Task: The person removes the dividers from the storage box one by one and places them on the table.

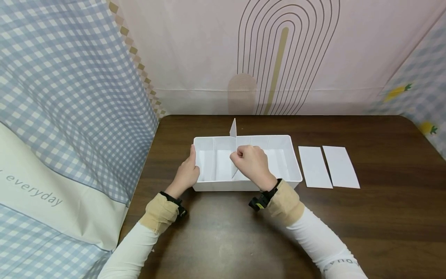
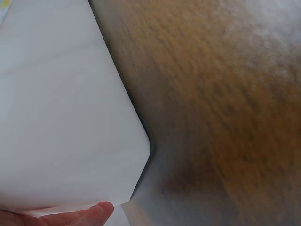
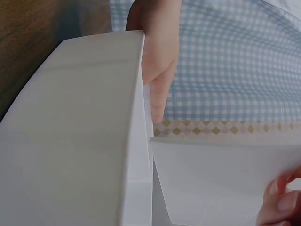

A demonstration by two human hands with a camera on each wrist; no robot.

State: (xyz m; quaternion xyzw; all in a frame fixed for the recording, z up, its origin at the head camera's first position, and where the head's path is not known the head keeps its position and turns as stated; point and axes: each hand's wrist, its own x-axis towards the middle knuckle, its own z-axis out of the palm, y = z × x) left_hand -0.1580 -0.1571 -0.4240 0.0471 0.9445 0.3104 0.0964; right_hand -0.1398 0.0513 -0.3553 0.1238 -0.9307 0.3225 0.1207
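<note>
Near the center of the head view, a person's left hand (image 1: 186, 170) holds the left end of a white box (image 1: 223, 186), index finger straight along the end, thumb at the rim. The right hand (image 1: 253, 162), fingers curled in tightly, pinches a white panel (image 3: 211, 179). That panel stands crosswise, left of the box's middle, its lower part inside and its top rising above the far rim.

Long white sleeves (image 1: 129, 248) reach in from the bottom edge, with tan cuffs (image 1: 159, 212) and black wrist devices (image 1: 260, 201).

Right of the box, two loose white panels (image 1: 315, 166) lie flat side by side, a narrow gap between them. Everything rests on a dark brown wooden table (image 1: 223, 240). A pale pink cloth (image 1: 191, 46) with arching lines fills the top; blue-and-white checked fabric (image 1: 69, 77) covers the left side.
</note>
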